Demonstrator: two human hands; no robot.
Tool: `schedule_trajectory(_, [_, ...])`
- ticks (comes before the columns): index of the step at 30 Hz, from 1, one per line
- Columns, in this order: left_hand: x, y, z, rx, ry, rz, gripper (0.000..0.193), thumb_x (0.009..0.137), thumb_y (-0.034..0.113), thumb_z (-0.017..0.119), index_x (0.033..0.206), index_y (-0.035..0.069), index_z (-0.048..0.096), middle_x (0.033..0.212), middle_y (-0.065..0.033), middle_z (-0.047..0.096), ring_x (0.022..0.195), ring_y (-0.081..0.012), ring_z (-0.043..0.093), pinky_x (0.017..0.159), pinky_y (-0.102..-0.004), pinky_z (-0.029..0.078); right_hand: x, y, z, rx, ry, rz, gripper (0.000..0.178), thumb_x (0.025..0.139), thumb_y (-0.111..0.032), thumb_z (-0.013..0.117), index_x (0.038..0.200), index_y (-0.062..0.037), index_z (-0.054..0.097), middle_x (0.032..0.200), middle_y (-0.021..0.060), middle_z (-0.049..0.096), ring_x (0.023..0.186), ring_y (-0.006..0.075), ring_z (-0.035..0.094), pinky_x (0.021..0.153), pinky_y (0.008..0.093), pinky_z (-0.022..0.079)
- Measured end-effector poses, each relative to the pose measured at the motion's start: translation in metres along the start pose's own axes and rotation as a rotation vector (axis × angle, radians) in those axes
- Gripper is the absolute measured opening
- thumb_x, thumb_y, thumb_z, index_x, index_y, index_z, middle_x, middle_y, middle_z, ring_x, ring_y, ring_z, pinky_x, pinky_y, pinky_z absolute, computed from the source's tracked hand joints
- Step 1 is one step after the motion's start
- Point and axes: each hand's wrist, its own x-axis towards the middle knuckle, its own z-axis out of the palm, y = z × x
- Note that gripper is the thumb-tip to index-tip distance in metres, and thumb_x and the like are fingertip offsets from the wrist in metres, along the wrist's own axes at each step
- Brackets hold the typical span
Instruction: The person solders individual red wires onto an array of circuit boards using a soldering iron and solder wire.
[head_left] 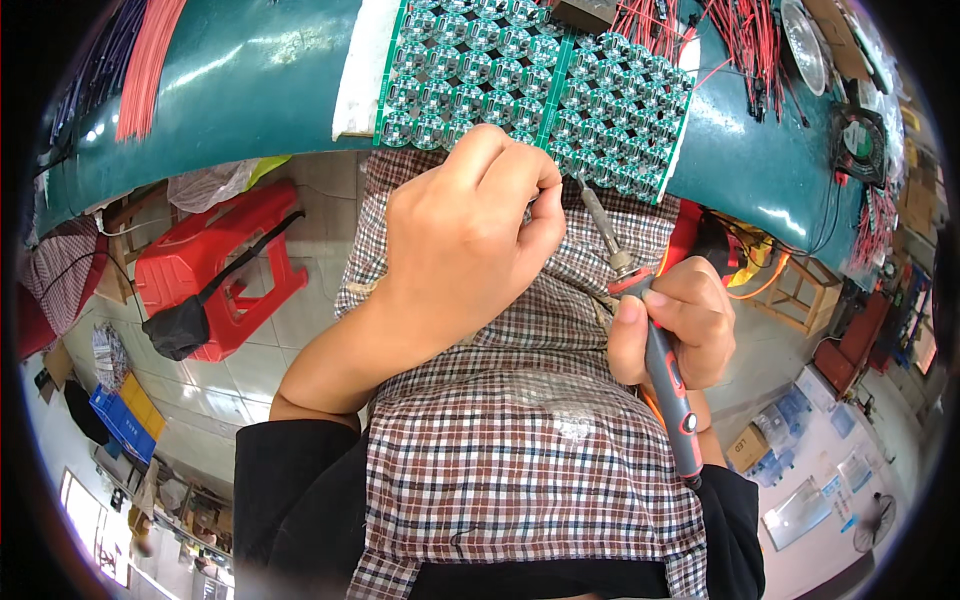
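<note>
My right hand is closed around the grey and red handle of a soldering iron. The iron's metal tip points up and left, at the near edge of a green circuit board panel. Rows of round boards with small components cover that panel, which lies on a white pad. My left hand is at the panel's near edge, left of the iron tip. Its fingers are curled and pressed together; whatever they pinch is hidden from view.
Red wires lie behind the panel, with more red and black wires to the right. Bundles of pink wires are at the far left of the green tabletop. A small fan stands right. A red stool is below left.
</note>
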Motion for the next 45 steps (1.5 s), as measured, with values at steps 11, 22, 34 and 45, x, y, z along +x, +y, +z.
schedule_trajectory(11, [0.001, 0.0, 0.001, 0.008, -0.015, -0.005, 0.014, 0.079, 0.001, 0.077, 0.085, 0.007, 0.066, 0.079, -0.002, 0.063, 0.057, -0.0107, 0.063, 0.051, -0.026, 0.048, 0.0, 0.003, 0.009, -0.018, 0.028, 0.007, 0.031, 0.074, -0.004, 0.076, 0.094, -0.0081, 0.052, 0.065, 0.0044, 0.055, 0.05, 0.0185, 0.05, 0.044, 0.0309, 0.038])
schedule_trajectory(22, [-0.001, -0.002, 0.006, 0.03, 0.01, 0.028, 0.013, 0.08, 0.009, 0.078, 0.085, 0.01, 0.067, 0.08, -0.003, 0.06, 0.062, -0.0201, 0.064, 0.053, -0.0316, 0.051, -0.002, -0.003, 0.014, -0.058, 0.015, 0.011, 0.033, 0.075, -0.004, 0.077, 0.096, -0.0073, 0.052, 0.068, 0.0052, 0.056, 0.051, 0.0193, 0.053, 0.044, 0.0309, 0.04])
schedule_trajectory(34, [-0.004, 0.002, -0.013, -0.05, -0.002, -0.059, 0.011, 0.083, -0.001, 0.077, 0.089, 0.003, 0.069, 0.083, -0.0044, 0.064, 0.059, -0.0097, 0.061, 0.049, -0.0227, 0.045, 0.001, -0.01, 0.015, -0.076, 0.013, 0.047, 0.033, 0.075, -0.002, 0.078, 0.094, -0.0069, 0.052, 0.069, 0.0062, 0.057, 0.053, 0.0199, 0.055, 0.045, 0.0311, 0.042])
schedule_trajectory(45, [-0.007, -0.005, -0.013, -0.041, 0.068, -0.027, 0.011, 0.082, -0.001, 0.075, 0.088, 0.003, 0.067, 0.082, -0.0049, 0.065, 0.056, -0.0097, 0.058, 0.05, -0.0249, 0.044, 0.0, -0.013, 0.013, -0.033, 0.05, -0.007, 0.033, 0.076, -0.004, 0.076, 0.097, -0.0073, 0.052, 0.067, 0.0054, 0.057, 0.05, 0.0184, 0.052, 0.044, 0.0307, 0.04])
